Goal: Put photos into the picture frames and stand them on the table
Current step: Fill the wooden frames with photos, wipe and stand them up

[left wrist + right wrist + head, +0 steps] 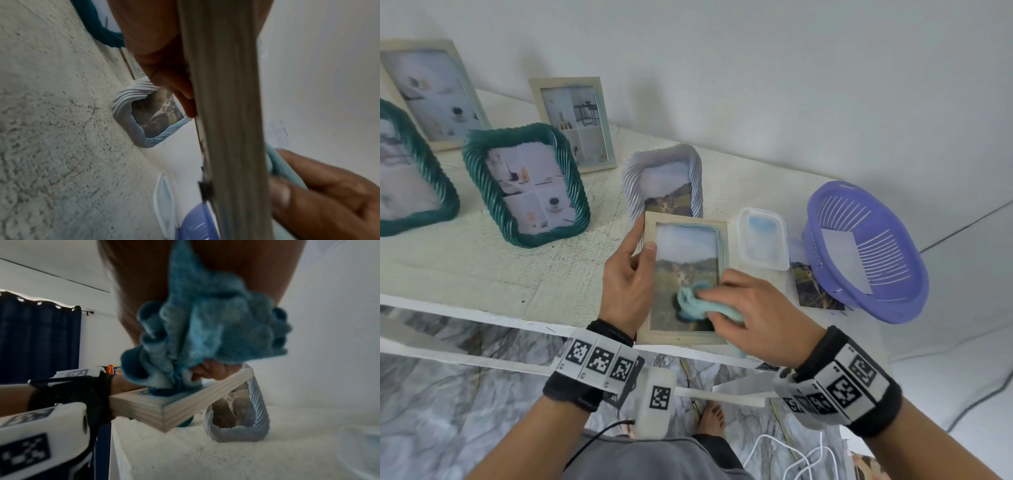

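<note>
My left hand (631, 274) grips the left edge of a pale wooden picture frame (688, 219) that holds a landscape photo, above the table's near edge. My right hand (753, 315) presses a bunched teal cloth (693, 301) on the frame's glass, lower middle. The left wrist view shows the wooden frame (228, 113) edge-on, and the right wrist view shows the teal cloth (201, 337) on the wooden frame (156, 412). A white ribbed frame (664, 164) with a similar photo stands just behind. A loose photo (810, 284) lies partly under the purple basket (893, 301).
Two teal ribbed frames (524, 185) and two pale wooden frames (575, 123) stand at the table's left and back. A clear plastic lidded box (763, 240) sits right of the held frame. The basket holds a paper sheet (846, 260). The white table edge (482, 308) runs in front.
</note>
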